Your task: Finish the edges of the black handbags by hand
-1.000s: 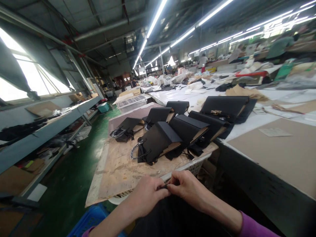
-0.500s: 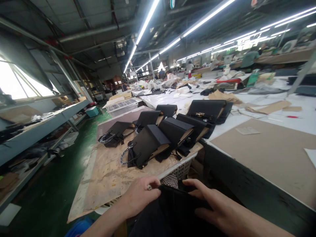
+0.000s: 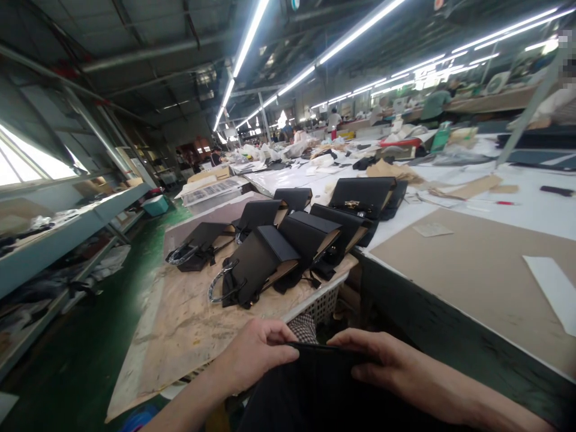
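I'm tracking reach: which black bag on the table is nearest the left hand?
The front-most bag, its looped handle at picture left; the other bags lie farther from the left hand.

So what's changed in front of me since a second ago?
Your left hand and right hand, meeting then, have moved apart; they now hold the upper edge of a black piece at separate spots. The view has swung rightward. The black bags beyond your hands lie as before.

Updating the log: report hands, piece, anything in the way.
Left hand, right hand gripping black piece by its edge. Bags ahead, apart from hands. Nothing seen blocking.
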A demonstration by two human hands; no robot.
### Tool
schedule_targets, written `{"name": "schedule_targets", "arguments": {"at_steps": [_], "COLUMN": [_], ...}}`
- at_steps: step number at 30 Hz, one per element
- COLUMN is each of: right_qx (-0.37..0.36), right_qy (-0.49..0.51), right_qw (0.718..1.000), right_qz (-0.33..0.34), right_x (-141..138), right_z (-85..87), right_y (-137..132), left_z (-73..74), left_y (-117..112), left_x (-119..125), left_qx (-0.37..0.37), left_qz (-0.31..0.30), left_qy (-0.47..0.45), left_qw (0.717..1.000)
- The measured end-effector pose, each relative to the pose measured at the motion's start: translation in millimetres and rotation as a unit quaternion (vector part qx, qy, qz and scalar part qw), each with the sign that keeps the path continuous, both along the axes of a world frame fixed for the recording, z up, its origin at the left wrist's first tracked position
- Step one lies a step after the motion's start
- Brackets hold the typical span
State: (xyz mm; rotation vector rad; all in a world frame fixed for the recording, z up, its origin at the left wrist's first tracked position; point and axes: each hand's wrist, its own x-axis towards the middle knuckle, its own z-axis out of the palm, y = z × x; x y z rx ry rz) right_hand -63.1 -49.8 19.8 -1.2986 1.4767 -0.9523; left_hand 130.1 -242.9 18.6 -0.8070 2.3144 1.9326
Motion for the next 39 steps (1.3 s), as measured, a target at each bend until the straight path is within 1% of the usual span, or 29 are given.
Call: {"name": "schedule_targets", "arguments": {"at_steps": [4, 7, 10, 12, 14, 16, 19, 22, 25, 28, 31, 33, 35, 39], "right_qx": [-0.006, 0.001, -0.002, -0.03, -0.072, -0.099, -0.102, -0.092, -0.088, -0.111, -0.146, -0.155, -0.144, -0.078], "right_qy": [-0.047, -0.035, 0.02, 0.073, 0.142, 0.209, 0.266, 0.29, 0.293, 0.272, 0.215, 0.173, 0.16, 0.186], "right_qw": [0.999, 0.999, 1.0, 0.997, 0.987, 0.973, 0.959, 0.952, 0.952, 0.955, 0.966, 0.973, 0.976, 0.978], "right_qz": [0.023, 0.033, 0.022, -0.001, -0.016, -0.012, -0.005, -0.02, -0.033, -0.035, -0.008, 0.015, 0.011, -0.047], "right_x": [-3, -4, -3, 0, 5, 10, 18, 22, 25, 24, 21, 19, 19, 22], "right_z": [-0.3, 0.3, 1.4, 2.7, 4.4, 6.1, 6.9, 4.4, 0.0, -4.3, -7.0, -7.3, -6.3, -1.2], "right_y": [-2, -6, -13, -18, -24, -30, -38, -45, -49, -53, -56, -56, -57, -57], "left_z": [-0.7, 0.3, 1.2, 2.0, 3.2, 4.7, 6.1, 5.5, 3.5, 0.9, -0.5, 0.3, 2.2, 4.8], "left_y": [2, 3, 3, 3, 4, 5, 8, 10, 10, 9, 8, 9, 9, 9], "left_x": [0, 1, 2, 3, 4, 5, 5, 6, 7, 8, 9, 8, 8, 7], "left_qx": [-0.01, -0.028, -0.048, -0.056, -0.068, -0.077, -0.081, -0.083, -0.1, -0.111, -0.104, -0.092, -0.079, -0.066], "left_qz": [-0.003, -0.009, 0.0, 0.007, 0.012, 0.015, 0.021, 0.027, 0.026, 0.031, 0.034, 0.029, 0.023, 0.02], "left_qy": [-0.004, -0.003, -0.007, -0.006, -0.006, -0.011, -0.013, -0.015, -0.022, -0.025, -0.02, -0.012, -0.007, -0.004], "left_qw": [1.0, 1.0, 0.999, 0.998, 0.998, 0.997, 0.996, 0.996, 0.994, 0.993, 0.994, 0.995, 0.997, 0.998]}}
